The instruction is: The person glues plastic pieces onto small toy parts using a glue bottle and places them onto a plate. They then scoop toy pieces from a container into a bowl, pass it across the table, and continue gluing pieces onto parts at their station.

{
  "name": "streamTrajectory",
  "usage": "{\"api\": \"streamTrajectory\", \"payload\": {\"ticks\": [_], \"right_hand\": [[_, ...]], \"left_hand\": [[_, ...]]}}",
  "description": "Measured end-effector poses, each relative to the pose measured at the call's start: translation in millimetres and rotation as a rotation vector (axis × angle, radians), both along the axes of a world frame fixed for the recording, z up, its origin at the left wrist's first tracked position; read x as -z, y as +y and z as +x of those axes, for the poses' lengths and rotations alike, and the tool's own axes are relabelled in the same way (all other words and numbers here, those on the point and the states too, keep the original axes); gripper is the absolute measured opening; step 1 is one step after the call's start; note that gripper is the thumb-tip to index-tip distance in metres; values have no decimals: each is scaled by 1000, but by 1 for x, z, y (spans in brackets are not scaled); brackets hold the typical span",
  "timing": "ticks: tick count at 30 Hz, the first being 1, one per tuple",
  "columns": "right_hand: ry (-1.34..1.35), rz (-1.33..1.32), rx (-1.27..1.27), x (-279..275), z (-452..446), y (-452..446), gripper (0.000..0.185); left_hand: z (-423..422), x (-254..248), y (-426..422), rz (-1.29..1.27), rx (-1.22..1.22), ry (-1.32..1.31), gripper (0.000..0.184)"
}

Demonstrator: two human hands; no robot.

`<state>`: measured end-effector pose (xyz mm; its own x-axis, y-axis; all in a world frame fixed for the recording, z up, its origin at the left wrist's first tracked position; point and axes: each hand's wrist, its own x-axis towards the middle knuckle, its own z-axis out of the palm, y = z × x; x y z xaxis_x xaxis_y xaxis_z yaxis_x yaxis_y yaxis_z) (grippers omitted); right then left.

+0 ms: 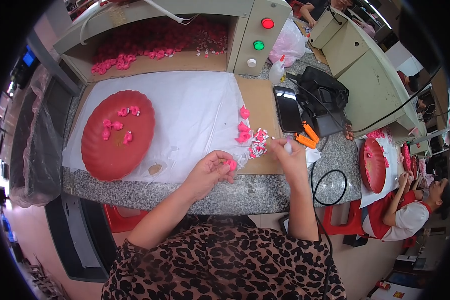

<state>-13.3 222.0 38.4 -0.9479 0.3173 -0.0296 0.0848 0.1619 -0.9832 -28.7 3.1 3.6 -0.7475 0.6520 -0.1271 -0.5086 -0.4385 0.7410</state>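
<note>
Near the table's front edge, my left hand (212,171) pinches a small pink piece (230,164) between thumb and fingers. To the right, my right hand (288,156) is closed, fingertips together beside a pile of small pink and white parts (258,142); a whitish tip shows at its fingers, but I cannot make out what it holds. Larger pink pieces (243,132) lie just left of the pile on white paper (185,110). On the left, a red scalloped plate (117,162) carries several pink pieces.
A machine box (242,40) with pink pieces inside stands behind. To the right are a phone (288,110), orange-handled tools (307,136), a black bag (325,92), a white bottle (277,71) and a cable (329,204). A co-worker (407,215) sits far right beside another red plate (372,165).
</note>
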Motion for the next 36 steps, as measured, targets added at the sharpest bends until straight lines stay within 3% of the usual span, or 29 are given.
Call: {"api": "streamTrajectory", "payload": {"ticks": [5,18,27,32,36], "right_hand": [[-164,-587,-155,6,31,-48,11],[-201,-636,-108,10,38,-65,12],[-181,-531,-103,11,38,-67,13],[-72,-325,-42,9,39,-75,11],[-169,-420,-95,6,35,-68,13]], "left_hand": [[5,0,4,-108,-27,111,24],[7,0,5,-133,-60,142,22],[7,2,3,-123,-29,164,21],[8,3,3,-116,-22,196,18],[9,1,2,-101,-33,156,19]]}}
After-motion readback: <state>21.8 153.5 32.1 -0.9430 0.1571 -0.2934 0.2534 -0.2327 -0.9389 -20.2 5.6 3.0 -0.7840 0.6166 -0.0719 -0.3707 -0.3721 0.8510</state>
